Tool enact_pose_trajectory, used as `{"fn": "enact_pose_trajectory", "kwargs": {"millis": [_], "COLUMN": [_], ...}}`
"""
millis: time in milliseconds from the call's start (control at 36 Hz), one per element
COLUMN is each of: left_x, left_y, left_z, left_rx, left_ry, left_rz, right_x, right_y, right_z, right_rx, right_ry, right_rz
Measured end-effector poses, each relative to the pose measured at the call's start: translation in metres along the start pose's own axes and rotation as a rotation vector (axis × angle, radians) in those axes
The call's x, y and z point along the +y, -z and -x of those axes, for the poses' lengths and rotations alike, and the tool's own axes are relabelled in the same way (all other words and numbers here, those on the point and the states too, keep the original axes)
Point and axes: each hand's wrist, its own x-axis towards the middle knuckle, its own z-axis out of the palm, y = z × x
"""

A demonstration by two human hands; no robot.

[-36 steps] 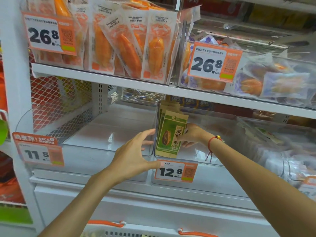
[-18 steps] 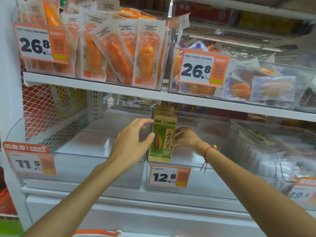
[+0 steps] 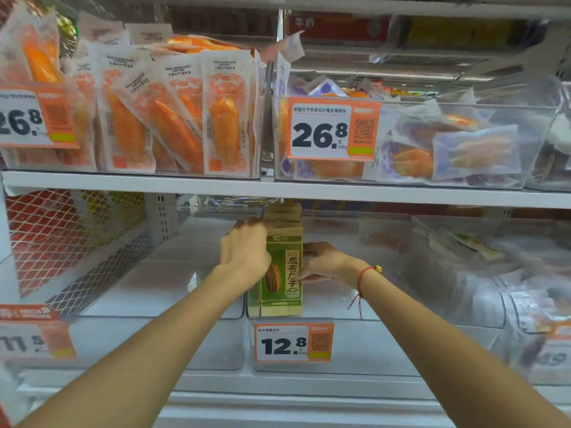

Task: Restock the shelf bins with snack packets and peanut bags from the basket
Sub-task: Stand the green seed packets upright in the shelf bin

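Observation:
A row of green and kraft seed packets (image 3: 282,273) stands upright at the left end of the clear shelf bin (image 3: 432,304) tagged 12.8. My left hand (image 3: 244,251) reaches over the bin's left wall, its fingers curled round the top left of the packets. On the other side, my right hand (image 3: 324,264) holds the front packet's right edge between thumb and fingers. A red string bracelet sits on that wrist. The basket is out of view.
To the left is another clear bin (image 3: 154,291), tagged 11.5, with nothing in it. The shelf above (image 3: 401,196) carries bins of orange snack packets (image 3: 173,118) and purple ones (image 3: 448,152), both tagged 26.8. More bins with packets stand at the right.
My left hand has left the bin's front edge and gone up to the packets' left side. The packets, tilted before, now stand straight. The view has moved closer to the shelf.

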Motion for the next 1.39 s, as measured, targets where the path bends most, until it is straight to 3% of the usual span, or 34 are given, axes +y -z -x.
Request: {"fn": "enact_pose_trajectory", "kwargs": {"millis": [222,472,611,694,778,861,972,1139,1250,1389], "left_x": [-0.002,-0.005,-0.008,-0.012,-0.018,-0.024,-0.029,-0.045,-0.057,-0.084], "left_y": [-0.008,0.001,0.016,0.025,0.033,0.041,0.050,0.034,0.003,-0.053], "left_z": [-0.005,0.002,0.027,0.050,0.074,0.097,0.128,0.180,0.216,0.250], "left_rx": [0.027,-0.009,-0.025,0.002,0.033,0.054,0.071,-0.101,-0.263,-0.529], "left_ry": [0.045,0.021,0.040,0.046,0.022,-0.023,-0.101,-0.095,-0.048,-0.012], "left_rz": [0.118,0.166,0.267,0.344,0.380,0.406,0.466,0.479,0.457,0.242], "right_x": [0.007,-0.008,-0.009,-0.009,-0.009,-0.011,-0.011,0.016,0.061,0.112], "right_y": [-0.002,0.000,0.005,0.007,0.007,0.002,-0.013,-0.048,-0.078,-0.118], "right_z": [0.003,0.010,0.029,0.043,0.064,0.095,0.139,0.187,0.191,0.192], "right_rx": [0.045,0.016,-0.030,0.040,0.170,0.280,0.295,0.101,-0.061,-0.229], "right_ry": [0.060,-0.025,-0.082,-0.073,-0.001,0.186,0.354,0.373,0.274,0.085], "right_rz": [0.044,0.135,0.325,0.403,0.544,0.562,0.517,0.632,0.741,0.922]}}
